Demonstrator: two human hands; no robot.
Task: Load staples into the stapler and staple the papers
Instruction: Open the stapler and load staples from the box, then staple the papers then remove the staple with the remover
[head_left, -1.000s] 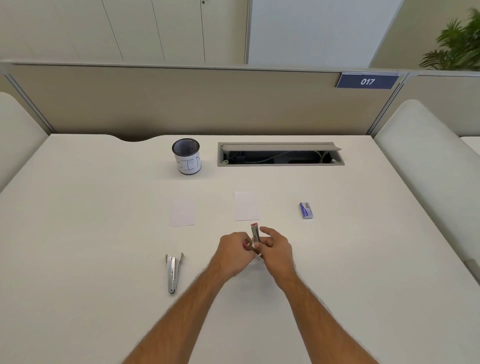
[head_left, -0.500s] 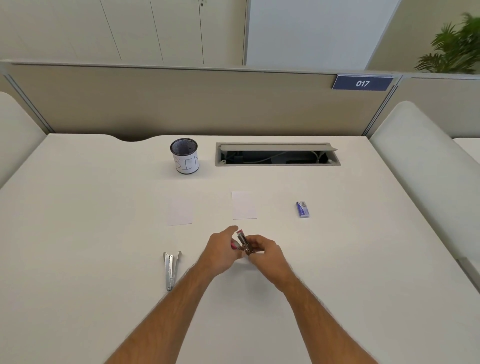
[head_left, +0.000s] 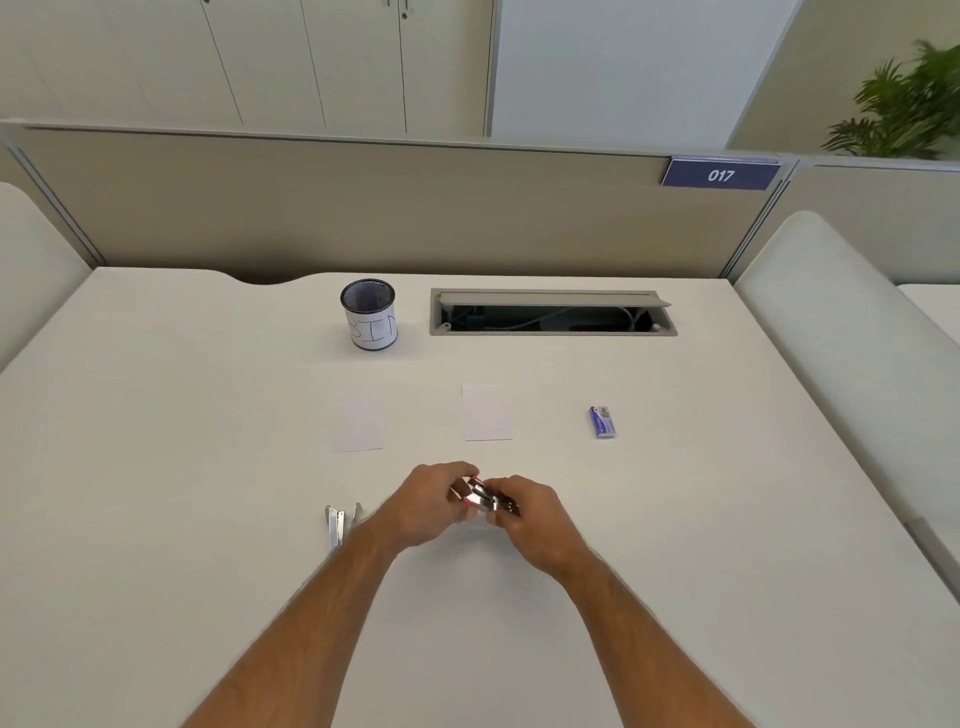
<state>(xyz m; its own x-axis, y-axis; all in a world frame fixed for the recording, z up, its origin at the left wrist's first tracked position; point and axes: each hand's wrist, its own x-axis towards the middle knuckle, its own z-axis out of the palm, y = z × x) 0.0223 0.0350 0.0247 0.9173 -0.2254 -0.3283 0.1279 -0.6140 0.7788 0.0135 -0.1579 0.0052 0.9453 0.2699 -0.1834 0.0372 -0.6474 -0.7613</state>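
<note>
A small pink and metal stapler (head_left: 483, 500) is held just above the white desk (head_left: 156, 467), lying nearly flat between both hands. My left hand (head_left: 428, 506) grips its left end and my right hand (head_left: 535, 519) grips its right end. Beyond the hands lie two small white papers, one at centre (head_left: 487, 412) and a fainter one to the left (head_left: 359, 426). A small blue staple box (head_left: 602, 422) lies to the right of the papers. Most of the stapler is hidden by my fingers.
A metal staple remover (head_left: 338, 525) lies left of my left wrist. A mesh cup labelled BIN (head_left: 369, 321) stands at the back. Behind it to the right is an open cable hatch (head_left: 550, 313). A partition wall closes the desk's far edge.
The stapler stood upright between my hands a second ago; it has tipped down to lie nearly flat, pointing right. Both hands stayed together at the same spot.
</note>
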